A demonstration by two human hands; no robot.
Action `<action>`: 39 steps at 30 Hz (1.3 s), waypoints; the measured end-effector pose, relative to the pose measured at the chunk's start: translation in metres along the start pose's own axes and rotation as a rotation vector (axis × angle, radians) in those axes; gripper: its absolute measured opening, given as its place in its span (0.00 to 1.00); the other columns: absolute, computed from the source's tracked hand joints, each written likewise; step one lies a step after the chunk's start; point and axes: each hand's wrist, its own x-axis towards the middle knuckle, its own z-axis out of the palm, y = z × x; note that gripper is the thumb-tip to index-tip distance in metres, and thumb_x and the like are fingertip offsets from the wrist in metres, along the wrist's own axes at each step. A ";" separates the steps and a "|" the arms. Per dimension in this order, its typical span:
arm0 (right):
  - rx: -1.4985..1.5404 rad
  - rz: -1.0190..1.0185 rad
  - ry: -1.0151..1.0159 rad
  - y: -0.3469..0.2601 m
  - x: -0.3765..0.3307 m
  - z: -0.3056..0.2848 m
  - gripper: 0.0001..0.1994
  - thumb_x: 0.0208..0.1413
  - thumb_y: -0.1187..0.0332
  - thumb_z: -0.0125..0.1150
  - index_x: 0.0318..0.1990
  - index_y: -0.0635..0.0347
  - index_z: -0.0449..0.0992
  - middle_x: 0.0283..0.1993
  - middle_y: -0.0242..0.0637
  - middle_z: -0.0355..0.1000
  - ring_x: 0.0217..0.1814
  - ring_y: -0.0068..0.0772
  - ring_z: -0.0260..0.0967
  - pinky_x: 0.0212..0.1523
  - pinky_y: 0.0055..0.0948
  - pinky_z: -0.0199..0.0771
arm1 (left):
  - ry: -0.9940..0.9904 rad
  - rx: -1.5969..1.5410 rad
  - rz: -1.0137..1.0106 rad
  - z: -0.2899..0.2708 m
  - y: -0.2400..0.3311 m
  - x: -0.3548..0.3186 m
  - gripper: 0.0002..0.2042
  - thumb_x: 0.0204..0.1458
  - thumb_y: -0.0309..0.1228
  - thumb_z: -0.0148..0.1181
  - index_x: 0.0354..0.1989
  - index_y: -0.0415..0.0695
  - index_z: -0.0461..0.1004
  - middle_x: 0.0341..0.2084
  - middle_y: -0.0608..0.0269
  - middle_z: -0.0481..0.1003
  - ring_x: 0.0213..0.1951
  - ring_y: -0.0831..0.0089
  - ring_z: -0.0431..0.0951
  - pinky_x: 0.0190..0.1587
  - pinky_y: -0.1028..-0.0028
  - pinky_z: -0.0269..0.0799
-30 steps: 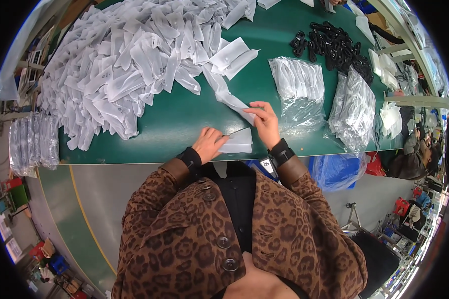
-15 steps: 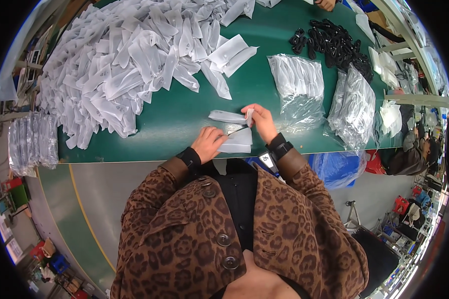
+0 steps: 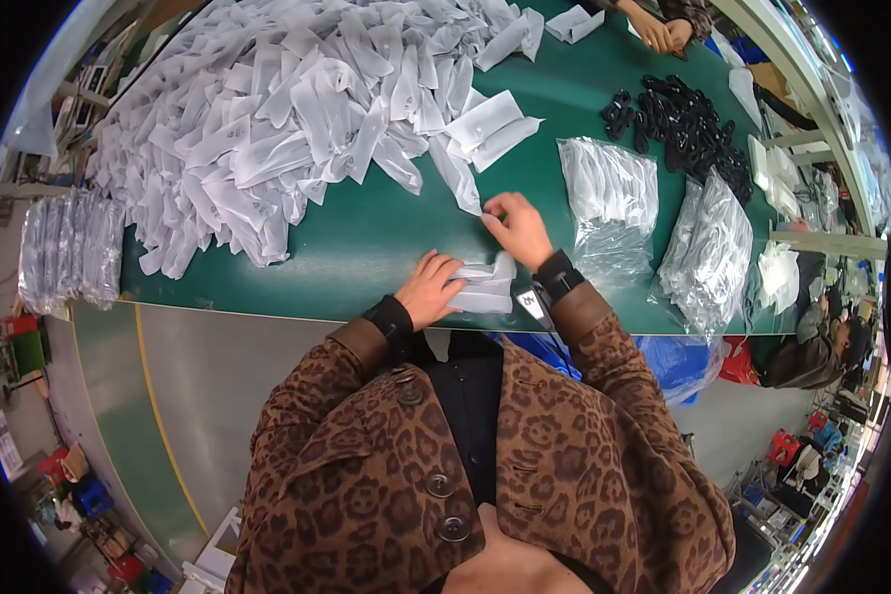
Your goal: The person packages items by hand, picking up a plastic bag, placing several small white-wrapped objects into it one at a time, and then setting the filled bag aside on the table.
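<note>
On the table [image 3: 346, 257], heaped pouches [image 3: 302, 114] lie left of what seem cables [image 3: 698, 134].

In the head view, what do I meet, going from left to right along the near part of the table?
Clear-wrapped bundle, left hand, right hand, clear bag of white pouches, second filled clear bag.

I see a yellow floor line [image 3: 158, 418] at lower left and, at mid-right, a red bag [image 3: 739, 360] (beside blue plastic [image 3: 675, 364]).

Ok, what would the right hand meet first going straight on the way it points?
The right hand would probably meet the loose white bag just ahead; whether they already touch is unclear.
</note>
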 end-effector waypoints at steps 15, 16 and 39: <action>-0.251 -0.022 0.159 -0.012 0.118 0.035 0.09 0.50 0.70 0.58 0.40 0.60 0.75 0.46 0.46 0.69 0.43 0.52 0.71 0.43 0.44 0.73 | 0.040 -0.041 -0.108 -0.006 0.003 -0.013 0.41 0.38 0.37 0.70 0.62 0.38 0.58 0.52 0.53 0.66 0.56 0.57 0.64 0.64 0.54 0.53; -0.273 -0.071 0.163 0.001 0.125 0.035 0.10 0.50 0.70 0.58 0.41 0.60 0.75 0.46 0.46 0.69 0.43 0.52 0.71 0.45 0.45 0.72 | 0.042 -0.047 -0.102 -0.005 0.004 -0.011 0.41 0.37 0.37 0.71 0.62 0.38 0.58 0.52 0.53 0.66 0.56 0.56 0.64 0.64 0.54 0.53; 0.319 0.264 0.083 -0.094 0.047 -0.032 0.08 0.63 0.69 0.51 0.33 0.63 0.71 0.25 0.33 0.68 0.21 0.21 0.65 0.25 0.23 0.65 | 0.062 -0.120 -0.111 -0.011 0.002 -0.013 0.41 0.36 0.33 0.71 0.62 0.38 0.59 0.54 0.52 0.65 0.56 0.52 0.63 0.60 0.57 0.59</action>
